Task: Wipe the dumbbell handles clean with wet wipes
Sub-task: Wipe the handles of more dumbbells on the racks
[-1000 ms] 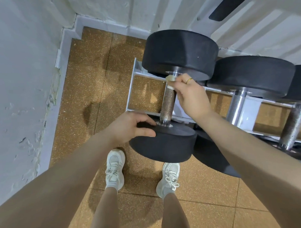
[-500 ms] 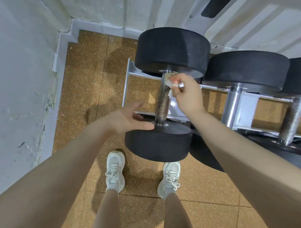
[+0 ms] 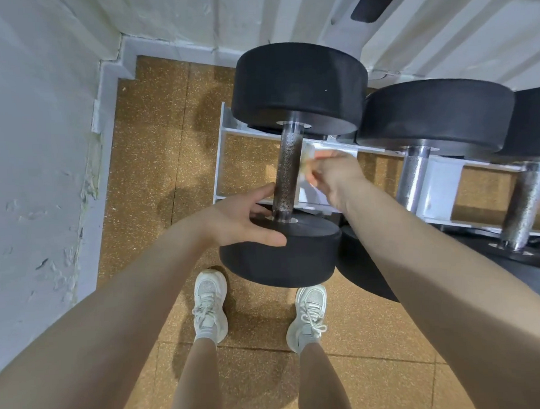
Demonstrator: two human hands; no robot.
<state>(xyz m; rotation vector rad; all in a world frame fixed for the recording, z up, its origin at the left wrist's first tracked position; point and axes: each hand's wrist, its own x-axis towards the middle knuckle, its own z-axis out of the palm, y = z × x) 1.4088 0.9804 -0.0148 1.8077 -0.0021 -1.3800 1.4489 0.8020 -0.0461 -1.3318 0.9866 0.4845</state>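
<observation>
A black dumbbell lies on the white rack (image 3: pixel 221 151), its knurled metal handle (image 3: pixel 287 173) running away from me between the far head (image 3: pixel 298 87) and the near head (image 3: pixel 282 253). My left hand (image 3: pixel 241 219) rests spread on top of the near head, fingers beside the handle's lower end, thumb along the head's edge. My right hand (image 3: pixel 335 174) is blurred just right of the handle's middle, pinching a small yellowish-white wet wipe (image 3: pixel 307 161) against or close to the handle.
Two more dumbbells with metal handles (image 3: pixel 414 174) (image 3: pixel 526 204) lie on the rack to the right. A peeling white wall (image 3: pixel 40 151) closes the left side and corner. My white shoes (image 3: pixel 209 307) stand on cork-coloured floor tiles below the rack.
My right hand with the wipe has slid down from the handle's top end to about its middle. The left hand has stayed on the near head, fingers spread a little more.
</observation>
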